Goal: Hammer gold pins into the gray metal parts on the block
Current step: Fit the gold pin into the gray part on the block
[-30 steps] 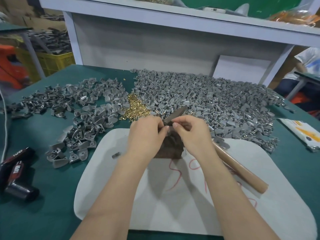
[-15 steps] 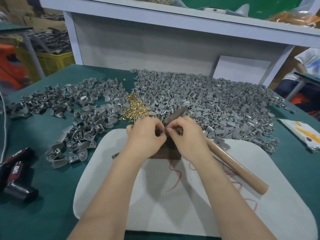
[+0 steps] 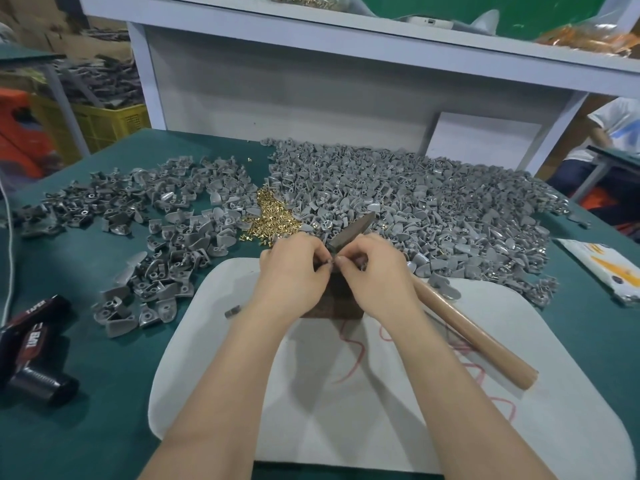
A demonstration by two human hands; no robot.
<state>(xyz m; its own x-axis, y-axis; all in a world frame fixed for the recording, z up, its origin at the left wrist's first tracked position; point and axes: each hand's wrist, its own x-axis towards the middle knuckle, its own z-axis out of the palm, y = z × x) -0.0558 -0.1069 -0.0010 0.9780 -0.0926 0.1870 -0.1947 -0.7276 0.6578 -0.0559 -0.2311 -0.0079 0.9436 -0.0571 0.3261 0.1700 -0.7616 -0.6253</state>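
A dark block [image 3: 334,306] stands on the white mat [image 3: 398,410], mostly hidden under my hands. Above it my left hand [image 3: 294,275] and my right hand [image 3: 377,275] meet fingertip to fingertip and pinch one small gray metal part [image 3: 331,262]. No pin shows between the fingers. A hammer runs under my right hand: its dark head [image 3: 351,228] sticks out beyond the fingers, and its wooden handle [image 3: 474,337] lies to the right on the mat. Whether my right hand also grips it is hidden. Loose gold pins [image 3: 273,216] lie in a heap just behind my left hand.
A large heap of gray parts [image 3: 433,209] fills the back right of the green table, with a smaller spread of gray parts [image 3: 156,237] at the left. Black tools [image 3: 34,355] lie at the left edge. A printed packet [image 3: 602,268] lies at the right. One small gray piece [image 3: 232,311] rests on the mat.
My two hands have drawn closer together over the block, and their fingertips now meet on the small part. The hammer has stayed almost still.
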